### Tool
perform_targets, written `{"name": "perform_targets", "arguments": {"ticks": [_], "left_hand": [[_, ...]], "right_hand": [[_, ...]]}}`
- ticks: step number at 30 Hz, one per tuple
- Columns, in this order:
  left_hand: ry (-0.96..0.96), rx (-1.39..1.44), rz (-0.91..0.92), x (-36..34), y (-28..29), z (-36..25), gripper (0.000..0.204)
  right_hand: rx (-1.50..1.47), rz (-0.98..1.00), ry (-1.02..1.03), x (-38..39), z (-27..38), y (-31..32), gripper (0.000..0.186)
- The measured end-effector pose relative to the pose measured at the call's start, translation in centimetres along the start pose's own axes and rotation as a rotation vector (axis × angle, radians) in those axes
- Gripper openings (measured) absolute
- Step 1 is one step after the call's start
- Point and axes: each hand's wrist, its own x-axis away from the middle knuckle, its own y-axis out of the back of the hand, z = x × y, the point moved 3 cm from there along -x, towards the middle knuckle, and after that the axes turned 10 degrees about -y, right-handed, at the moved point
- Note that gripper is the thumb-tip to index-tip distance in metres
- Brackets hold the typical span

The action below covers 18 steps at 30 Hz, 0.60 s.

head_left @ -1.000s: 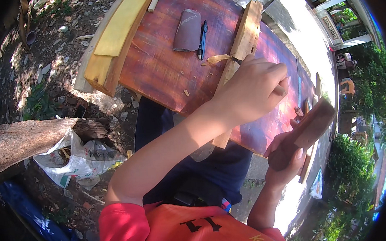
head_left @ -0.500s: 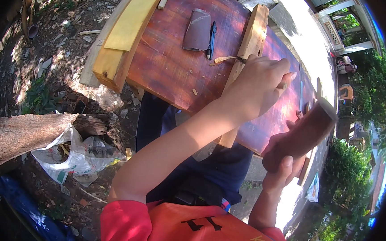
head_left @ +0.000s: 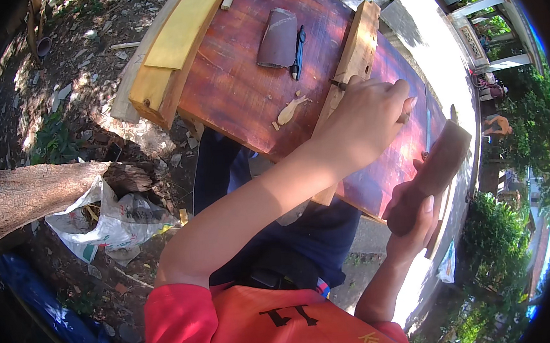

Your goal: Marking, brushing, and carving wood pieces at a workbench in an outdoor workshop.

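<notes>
My left hand [head_left: 369, 111] is closed around a chisel [head_left: 340, 85], mostly hidden by the fingers. Its dark tip touches or nearly touches a long wooden beam [head_left: 360, 41] lying across the reddish-brown table [head_left: 242, 65]. Small dark holes show in the beam's upper face. To the right, my right hand [head_left: 412, 219] grips a thick, dark brown wooden mallet [head_left: 443, 160], its end tilted up and away from the beam. A curled wood shaving [head_left: 291, 110] rests on the table left of the beam.
Brown sandpaper [head_left: 277, 39] and a blue-black pen [head_left: 298, 54] lie on the table. Yellow-topped planks [head_left: 179, 35] line its left edge. A tree trunk [head_left: 40, 194] and white sack [head_left: 109, 215] are at left; a person [head_left: 497, 124] is far right.
The wood shaving has come away from the chisel tip and dropped left and nearer on the table. My right hand has shifted slightly right, and the mallet now stands steeper.
</notes>
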Motion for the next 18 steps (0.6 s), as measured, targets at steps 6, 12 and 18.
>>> {"name": "perform_targets", "arguments": {"ticks": [6,12,18], "left_hand": [[-0.071,-0.144,0.040,0.1,0.0,-0.3,0.011],[-0.381,-0.150,0.192,1.1,-0.4,-2.1,0.037],[-0.337,-0.131,0.393,1.1,-1.4,-4.8,0.033]], "right_hand": [[0.087,-0.072,0.003,-0.4,-1.4,1.2,0.066],[0.363,-0.095,-0.081,-2.0,-5.2,2.7,0.050],[0.676,-0.252,0.070,-3.1,-6.3,5.2,0.044]]}}
